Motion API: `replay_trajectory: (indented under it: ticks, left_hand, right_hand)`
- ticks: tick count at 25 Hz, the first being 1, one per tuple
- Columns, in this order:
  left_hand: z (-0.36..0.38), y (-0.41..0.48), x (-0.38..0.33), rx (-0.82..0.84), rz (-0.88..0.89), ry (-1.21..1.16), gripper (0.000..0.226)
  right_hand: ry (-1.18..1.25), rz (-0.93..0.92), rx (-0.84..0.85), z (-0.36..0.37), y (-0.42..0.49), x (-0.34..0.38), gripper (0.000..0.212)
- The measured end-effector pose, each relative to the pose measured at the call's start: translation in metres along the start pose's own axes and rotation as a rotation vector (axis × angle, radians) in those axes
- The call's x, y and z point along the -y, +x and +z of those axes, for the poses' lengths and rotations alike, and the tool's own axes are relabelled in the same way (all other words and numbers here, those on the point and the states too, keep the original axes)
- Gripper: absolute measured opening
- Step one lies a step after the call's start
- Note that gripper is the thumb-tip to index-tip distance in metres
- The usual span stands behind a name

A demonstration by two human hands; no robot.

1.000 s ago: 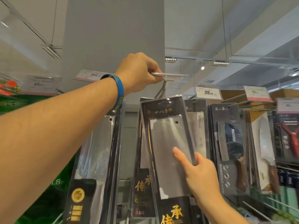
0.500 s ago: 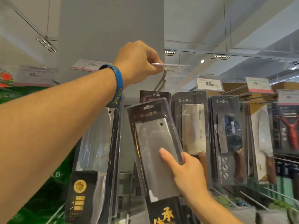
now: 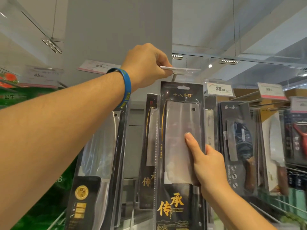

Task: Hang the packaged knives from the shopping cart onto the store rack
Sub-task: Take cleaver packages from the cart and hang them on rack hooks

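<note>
1. Packaged cleaver (image 3: 181, 138) stands upright in front of the rack (image 3: 247, 96), its hang slot (image 3: 183, 87) just below the peg (image 3: 174, 77), apparently not yet threaded on.
2. Right hand (image 3: 206, 166) grips the pack's right edge, thumb across the clear front, to steer the slot.
3. Left hand (image 3: 147, 65) pinches the clear price flap (image 3: 182, 70) at the peg's tip, probably lifting it clear.
4. Its clear shell encloses one steel cleaver; a matching pack (image 3: 149, 146) hangs behind. The shopping cart is out of view.
</note>
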State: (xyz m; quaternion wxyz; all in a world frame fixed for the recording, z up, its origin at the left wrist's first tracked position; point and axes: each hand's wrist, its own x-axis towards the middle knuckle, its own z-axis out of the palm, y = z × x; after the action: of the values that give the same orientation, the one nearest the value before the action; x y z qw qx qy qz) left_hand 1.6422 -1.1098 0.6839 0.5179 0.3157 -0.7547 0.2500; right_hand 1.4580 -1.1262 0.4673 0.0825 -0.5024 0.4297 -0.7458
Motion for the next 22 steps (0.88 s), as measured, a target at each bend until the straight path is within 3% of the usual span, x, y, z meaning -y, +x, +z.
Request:
replay_trajectory:
  ticks: [3,6,10,14,22]
  left_hand:
    - [-0.001,0.001,0.001,0.001,-0.005,-0.009,0.01]
    - [0.0,-0.001,0.001,-0.009,-0.002,-0.004,0.01]
    - [0.0,-0.003,0.0,-0.025,-0.008,-0.015,0.013]
    - [0.002,-0.005,-0.002,-0.026,-0.012,-0.02,0.013]
    - [0.0,-0.002,-0.002,-0.032,-0.02,-0.011,0.012]
  right_hand:
    - [0.007,0.038,0.031,0.001,0.002,-0.005,0.081]
    - [0.075,0.061,0.095,0.001,0.002,-0.002,0.053]
    - [-0.027,-0.008,0.135,0.0,-0.002,-0.001,0.059]
    - [-0.196,0.192,0.165,-0.005,-0.02,-0.029,0.069]
    - [-0.038,-0.061,0.039,0.0,-0.002,0.009,0.068]
